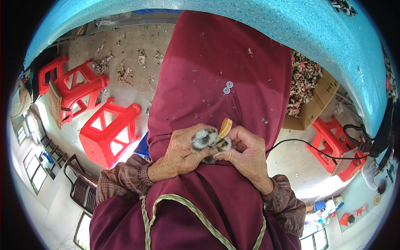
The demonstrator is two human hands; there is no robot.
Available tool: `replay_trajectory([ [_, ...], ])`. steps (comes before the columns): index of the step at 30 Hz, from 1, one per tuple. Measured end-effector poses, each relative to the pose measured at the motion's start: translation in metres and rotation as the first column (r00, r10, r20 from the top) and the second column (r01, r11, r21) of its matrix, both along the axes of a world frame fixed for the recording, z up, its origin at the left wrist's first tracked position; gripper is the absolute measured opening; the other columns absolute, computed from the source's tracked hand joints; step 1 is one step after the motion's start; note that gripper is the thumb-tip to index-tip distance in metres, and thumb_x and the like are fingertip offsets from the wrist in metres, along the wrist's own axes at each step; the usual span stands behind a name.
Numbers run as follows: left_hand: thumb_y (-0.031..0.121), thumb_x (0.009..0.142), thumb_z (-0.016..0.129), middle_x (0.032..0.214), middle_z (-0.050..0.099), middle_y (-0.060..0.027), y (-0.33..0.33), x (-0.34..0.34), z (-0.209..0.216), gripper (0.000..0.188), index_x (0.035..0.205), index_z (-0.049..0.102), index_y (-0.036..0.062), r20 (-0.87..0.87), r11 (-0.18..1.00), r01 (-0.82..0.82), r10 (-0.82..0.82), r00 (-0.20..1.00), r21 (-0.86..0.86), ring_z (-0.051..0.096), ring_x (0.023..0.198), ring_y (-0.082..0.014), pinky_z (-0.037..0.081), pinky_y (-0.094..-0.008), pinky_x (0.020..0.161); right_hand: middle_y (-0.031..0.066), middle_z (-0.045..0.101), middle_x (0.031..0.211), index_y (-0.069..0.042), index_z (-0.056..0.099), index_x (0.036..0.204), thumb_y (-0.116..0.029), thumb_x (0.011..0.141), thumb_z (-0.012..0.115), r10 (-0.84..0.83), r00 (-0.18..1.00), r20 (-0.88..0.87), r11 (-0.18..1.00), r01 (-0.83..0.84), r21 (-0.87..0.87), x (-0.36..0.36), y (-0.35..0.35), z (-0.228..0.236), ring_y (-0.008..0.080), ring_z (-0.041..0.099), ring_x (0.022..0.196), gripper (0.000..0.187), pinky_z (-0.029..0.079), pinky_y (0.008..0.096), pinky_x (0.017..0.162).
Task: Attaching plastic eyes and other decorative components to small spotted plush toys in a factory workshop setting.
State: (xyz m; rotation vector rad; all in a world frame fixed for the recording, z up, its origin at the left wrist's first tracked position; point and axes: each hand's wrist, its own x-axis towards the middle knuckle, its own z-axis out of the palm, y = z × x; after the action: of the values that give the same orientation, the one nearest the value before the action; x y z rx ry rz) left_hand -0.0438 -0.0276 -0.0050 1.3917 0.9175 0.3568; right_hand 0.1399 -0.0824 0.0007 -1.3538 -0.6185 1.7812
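A small fluffy plush piece, mottled grey, white and black, is held between my hands over my lap. From its top sticks up a tan fabric label. My left hand is closed around the plush piece from the left side. My right hand pinches its right end between thumb and fingers, beside the label. What the fingertips grip there is partly hidden. Two small pale round discs with centre marks lie on the maroon apron beyond my hands, among scattered fluff bits.
The blue speckled tabletop curves across the far side. At right stands a cardboard box full of small plush pieces. Red plastic stools stand on both sides. Fluffy scraps litter the floor, and a black cable runs at right.
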Motion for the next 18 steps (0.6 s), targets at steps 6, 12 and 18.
replay_trajectory([
  [6, 0.021, 0.080, 0.070, 0.086, 0.064, -0.0100, -0.003, 0.006, 0.011, 0.033, 0.102, 0.059, -0.0011, 0.018, 0.980, -0.147, 0.150, 0.988, -0.136, 0.066, 0.074, -0.0177, 0.051, -0.0275, 0.066, 0.0014, 0.062, 0.074, -0.001, 0.056, 0.084, 0.002, 0.075, 0.073, -0.033, 0.994, -0.101, 0.999, 0.033, 0.003, -0.003, 0.000, -0.002, 0.0040, 0.060, 0.070, 0.019, 0.050, 0.0185, 0.061],
  [12, 0.019, 0.086, 0.065, 0.085, 0.067, -0.0062, 0.012, 0.012, 0.005, 0.027, 0.103, 0.061, -0.0005, 0.029, 0.882, -0.155, 0.187, 0.982, -0.445, 0.066, 0.073, -0.0154, 0.053, -0.0272, 0.066, 0.0029, 0.063, 0.076, -0.002, 0.057, 0.083, -0.004, 0.078, 0.071, -0.214, 0.920, -0.329, 0.974, 0.174, -0.147, 0.004, 0.004, -0.026, 0.0062, 0.059, 0.066, 0.015, 0.047, 0.0182, 0.056],
  [18, 0.016, 0.089, 0.060, 0.103, 0.066, -0.0108, 0.027, 0.008, 0.001, 0.027, 0.110, 0.058, -0.0011, 0.071, 0.154, -0.017, 0.552, 0.831, -0.988, 0.065, 0.093, -0.0199, 0.053, -0.0322, 0.082, 0.0039, 0.063, 0.075, -0.001, 0.058, 0.083, -0.009, 0.080, 0.070, -0.266, 0.889, -0.373, 0.964, 0.240, -0.115, 0.010, 0.005, -0.039, 0.0074, 0.057, 0.063, 0.015, 0.046, 0.0198, 0.055],
])
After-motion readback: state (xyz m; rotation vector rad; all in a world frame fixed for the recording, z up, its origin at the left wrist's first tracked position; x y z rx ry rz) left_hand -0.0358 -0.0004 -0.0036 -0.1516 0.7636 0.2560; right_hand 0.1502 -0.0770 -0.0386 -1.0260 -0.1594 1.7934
